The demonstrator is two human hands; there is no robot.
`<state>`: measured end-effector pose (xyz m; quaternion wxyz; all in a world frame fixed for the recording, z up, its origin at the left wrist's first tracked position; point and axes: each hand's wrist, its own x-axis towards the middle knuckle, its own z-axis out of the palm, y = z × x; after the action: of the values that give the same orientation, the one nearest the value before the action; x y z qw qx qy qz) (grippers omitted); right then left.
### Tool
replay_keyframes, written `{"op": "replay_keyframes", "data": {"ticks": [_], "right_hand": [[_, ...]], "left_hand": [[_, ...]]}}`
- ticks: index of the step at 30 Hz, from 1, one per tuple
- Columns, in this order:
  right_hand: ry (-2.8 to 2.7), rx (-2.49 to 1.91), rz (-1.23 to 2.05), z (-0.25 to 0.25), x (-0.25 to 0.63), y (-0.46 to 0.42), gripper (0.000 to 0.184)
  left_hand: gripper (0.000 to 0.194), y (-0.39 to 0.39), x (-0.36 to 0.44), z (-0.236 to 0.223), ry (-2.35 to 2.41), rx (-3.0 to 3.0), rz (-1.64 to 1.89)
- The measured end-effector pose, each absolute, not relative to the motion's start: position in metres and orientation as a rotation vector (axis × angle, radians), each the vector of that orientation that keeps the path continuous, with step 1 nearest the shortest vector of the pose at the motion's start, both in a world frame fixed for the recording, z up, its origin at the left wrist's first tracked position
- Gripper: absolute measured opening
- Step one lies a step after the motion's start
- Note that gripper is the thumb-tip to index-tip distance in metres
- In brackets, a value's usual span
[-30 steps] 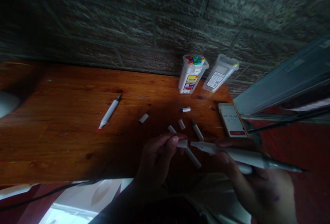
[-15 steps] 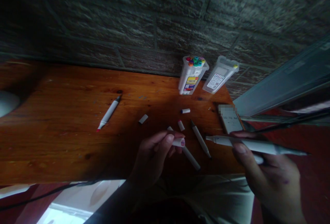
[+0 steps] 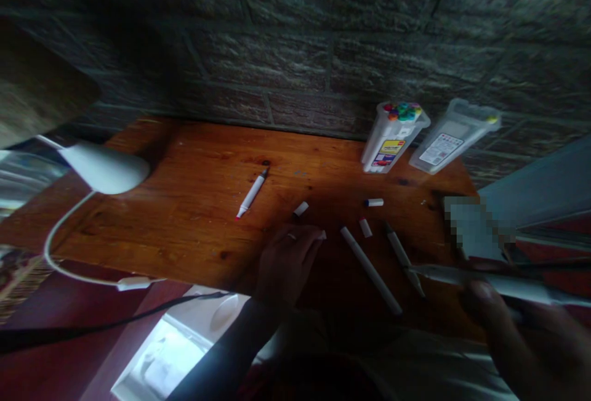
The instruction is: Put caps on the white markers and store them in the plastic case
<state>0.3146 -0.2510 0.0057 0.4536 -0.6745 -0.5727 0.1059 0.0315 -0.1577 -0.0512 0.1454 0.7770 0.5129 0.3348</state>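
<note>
My left hand (image 3: pixel 287 259) is closed low over the wooden table, with the white end of a marker cap (image 3: pixel 322 236) showing at its fingertips. My right hand (image 3: pixel 521 327), blurred at the lower right, grips an uncapped white marker (image 3: pixel 508 285), both of its tips bare. Near it lies another uncapped marker (image 3: pixel 399 249), partly crossed by the held one. A capped marker (image 3: pixel 372 270) rests between the hands. Three loose caps lie beyond: a white cap (image 3: pixel 301 209), a pink-ended cap (image 3: pixel 365 227) and a blue-ended cap (image 3: pixel 375 202). An uncapped marker (image 3: pixel 252 194) with a red end lies farther left.
Two clear plastic cases stand by the brick wall: one case (image 3: pixel 375 142) full of markers, another case (image 3: pixel 418 157) nearly bare inside. A phone (image 3: pixel 473 225) lies at the right. A white lamp base (image 3: pixel 111 170) with a cord stands on the left.
My view has swung left, bringing the lamp base into sight. My left hand has moved down toward the table with the cap. My right hand still holds the marker.
</note>
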Motion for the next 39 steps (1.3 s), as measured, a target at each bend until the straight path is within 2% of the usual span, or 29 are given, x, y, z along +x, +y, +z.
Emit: {"op": "replay_keyframes", "data": {"ticks": [3,7,11,17,20,23,30,39], "right_hand": [[-1.441,-1.676,0.257,0.006,0.312,-0.252,0.015],[-1.309,-1.707,0.29,0.006,0.303,-0.252,0.021],[-1.244,-1.682,0.472,0.0,0.291,-0.245,0.023],[-1.265,-1.465,0.629,0.007,0.269,-0.232,0.017],[-1.289,-1.357,0.653,0.022,0.26,-0.229,0.016],[-1.297,-1.32,0.654,0.038,0.254,-0.229,0.018],[-1.501,-1.377,0.43,0.053,0.253,-0.247,0.012],[-1.507,-1.364,0.585,0.039,0.248,-0.261,0.021]], "left_hand": [[0.015,-0.154,0.035,-0.049,1.525,2.286,0.978],[0.03,-0.133,0.024,-0.045,1.741,2.264,0.963],[0.024,-0.115,0.014,-0.043,1.835,2.245,0.727],[0.023,-0.145,0.02,-0.021,1.437,1.851,1.04],[0.024,-0.172,0.025,-0.01,1.192,1.676,1.042],[0.026,-0.188,0.029,-0.008,1.084,1.689,0.997],[0.023,-0.194,0.036,-0.009,1.043,1.882,0.939],[0.029,-0.198,0.044,-0.013,0.848,1.937,1.029]]}}
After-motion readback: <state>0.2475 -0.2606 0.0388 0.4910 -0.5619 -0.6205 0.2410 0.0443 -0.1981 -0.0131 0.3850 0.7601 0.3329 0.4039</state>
